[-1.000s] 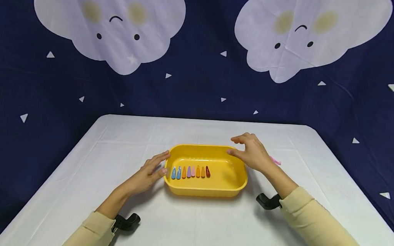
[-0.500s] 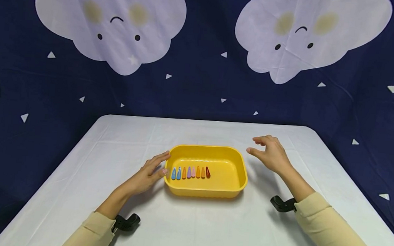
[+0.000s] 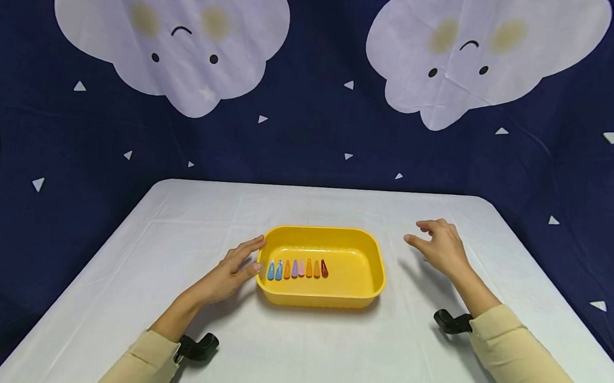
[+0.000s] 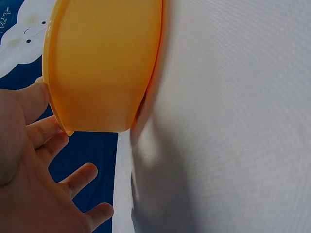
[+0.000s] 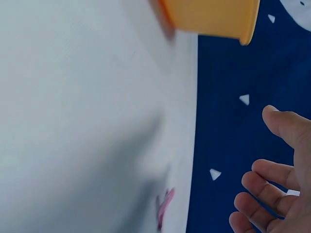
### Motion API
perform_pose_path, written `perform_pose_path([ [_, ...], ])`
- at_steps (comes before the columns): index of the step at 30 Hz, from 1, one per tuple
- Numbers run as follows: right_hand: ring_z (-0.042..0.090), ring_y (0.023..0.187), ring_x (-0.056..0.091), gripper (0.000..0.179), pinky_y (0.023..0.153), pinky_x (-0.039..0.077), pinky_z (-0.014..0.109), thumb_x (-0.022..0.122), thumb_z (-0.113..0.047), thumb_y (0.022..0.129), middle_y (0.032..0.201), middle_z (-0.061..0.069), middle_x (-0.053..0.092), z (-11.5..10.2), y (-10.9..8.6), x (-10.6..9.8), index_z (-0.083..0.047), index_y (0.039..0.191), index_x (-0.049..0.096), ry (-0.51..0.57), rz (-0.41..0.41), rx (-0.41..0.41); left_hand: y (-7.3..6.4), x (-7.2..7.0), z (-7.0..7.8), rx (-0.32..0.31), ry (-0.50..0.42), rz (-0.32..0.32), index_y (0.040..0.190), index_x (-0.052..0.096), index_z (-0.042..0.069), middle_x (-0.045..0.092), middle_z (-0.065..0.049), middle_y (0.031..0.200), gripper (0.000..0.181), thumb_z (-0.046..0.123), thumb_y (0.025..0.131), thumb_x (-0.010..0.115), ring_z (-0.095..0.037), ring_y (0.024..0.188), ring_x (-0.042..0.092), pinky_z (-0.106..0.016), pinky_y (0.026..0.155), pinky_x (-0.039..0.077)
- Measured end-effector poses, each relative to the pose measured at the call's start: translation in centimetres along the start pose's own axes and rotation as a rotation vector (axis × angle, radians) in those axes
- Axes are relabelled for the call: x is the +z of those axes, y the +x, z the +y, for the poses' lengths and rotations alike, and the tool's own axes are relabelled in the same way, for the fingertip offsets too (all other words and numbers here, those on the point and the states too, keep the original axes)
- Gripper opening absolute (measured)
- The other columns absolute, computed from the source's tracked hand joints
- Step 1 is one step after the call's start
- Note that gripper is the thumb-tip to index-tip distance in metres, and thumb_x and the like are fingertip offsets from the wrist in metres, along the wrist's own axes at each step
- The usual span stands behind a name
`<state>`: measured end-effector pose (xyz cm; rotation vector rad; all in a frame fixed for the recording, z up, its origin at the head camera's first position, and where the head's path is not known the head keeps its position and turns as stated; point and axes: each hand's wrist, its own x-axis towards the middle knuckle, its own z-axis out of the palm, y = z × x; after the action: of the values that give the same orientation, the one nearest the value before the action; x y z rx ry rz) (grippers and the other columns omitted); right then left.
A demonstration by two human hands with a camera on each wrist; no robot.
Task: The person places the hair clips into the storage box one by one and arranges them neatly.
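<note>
A yellow tray (image 3: 357, 267) stands on the white table. Several snap hair clips (image 3: 294, 268) lie side by side in its left half, in blue, orange, purple, pink and dark red. My left hand (image 3: 233, 270) touches the tray's left rim with the thumb and first fingers; its other fingers are spread in the left wrist view. To the right of the tray, my right hand (image 3: 443, 247) hovers above the table with loosely bent fingers and nothing between them. A small pink item (image 5: 165, 206), blurred, lies on the table in the right wrist view; the head view hides it.
White cloth (image 3: 294, 359) covers the table. Behind its far edge hangs a dark blue curtain (image 3: 304, 155) with clouds and small white triangles. Each wrist wears a black camera mount, the left one (image 3: 200, 346) and the right one (image 3: 452, 322) both close to the cloth.
My right hand has moved from over the tray's right end out to the right. The pink item beside its wrist has gone out of sight in the head view. My left hand stays put.
</note>
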<state>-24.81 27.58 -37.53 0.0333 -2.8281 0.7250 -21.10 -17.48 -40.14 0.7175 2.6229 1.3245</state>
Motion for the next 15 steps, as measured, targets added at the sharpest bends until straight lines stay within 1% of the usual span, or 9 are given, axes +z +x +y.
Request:
perform_pose_path([
  [5,0.04,0.107,0.045,0.059,0.088,0.037,0.052,0.065,-0.041,0.086,0.114,0.027,0.055,1.3,-0.1,0.2,0.004,0.124,0.057,-0.02,0.002,0.031,0.0,0.0,0.0,-0.003,-0.002,-0.001,0.146,0.034,0.014,0.02,-0.002,0.159,0.052,0.03,0.099,0.048,-0.034,0.143,0.017,-0.059,0.115,0.016],
  [11,0.045,0.109,0.044,0.058,0.089,0.036,0.055,0.066,-0.038,0.086,0.112,0.03,0.057,2.5,-0.3,0.3,0.006,0.122,0.057,-0.032,0.015,0.038,-0.1,0.0,0.0,-0.011,-0.007,-0.001,0.146,0.034,0.015,0.019,-0.002,0.159,0.051,0.028,0.099,0.048,-0.033,0.143,0.017,-0.057,0.116,0.017],
  [15,0.048,0.111,0.043,0.058,0.091,0.034,0.056,0.064,-0.039,0.086,0.112,0.031,0.059,3.0,-0.4,0.4,0.007,0.121,0.057,-0.043,0.008,0.049,-0.1,0.0,0.0,-0.01,-0.01,0.0,0.147,0.033,0.015,0.019,-0.002,0.159,0.052,0.028,0.099,0.048,-0.033,0.142,0.018,-0.056,0.116,0.018],
])
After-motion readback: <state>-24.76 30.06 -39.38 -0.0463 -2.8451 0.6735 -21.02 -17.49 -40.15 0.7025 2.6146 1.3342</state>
